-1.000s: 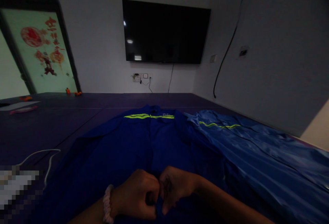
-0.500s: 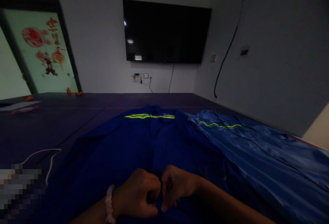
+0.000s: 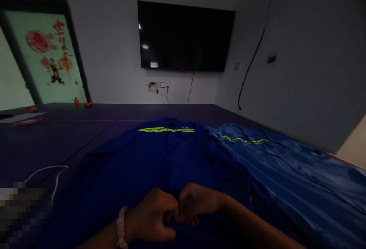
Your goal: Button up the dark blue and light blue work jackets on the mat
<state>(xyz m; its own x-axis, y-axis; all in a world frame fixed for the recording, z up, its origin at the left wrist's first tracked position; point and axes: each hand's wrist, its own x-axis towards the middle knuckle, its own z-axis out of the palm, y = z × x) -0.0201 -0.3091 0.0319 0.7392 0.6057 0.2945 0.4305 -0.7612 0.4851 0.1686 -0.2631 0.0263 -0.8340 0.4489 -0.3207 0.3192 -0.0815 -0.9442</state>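
A dark blue work jacket (image 3: 137, 165) with a yellow-green reflective stripe across the chest lies spread out face up, collar away from me. Over its lower front, along the centre closure, both of my hands meet. My left hand (image 3: 156, 214), with a pale scrunchie on the wrist, is closed on the jacket's fabric. Touching it, my right hand (image 3: 197, 205) has its fingers curled and pinched against the same front edge. Whether a button or zip is between the fingertips is hidden.
To the right lies a lighter blue garment (image 3: 274, 169) with a similar stripe. A white cable (image 3: 57, 176) curves at the left. Small orange objects (image 3: 88, 104) sit near the door. A television (image 3: 185, 37) hangs on the back wall above the purple surface (image 3: 94, 127).
My right hand's fingers have closed in toward my left hand, and a fold of jacket fabric now shows raised beneath them. My left hand has barely moved.
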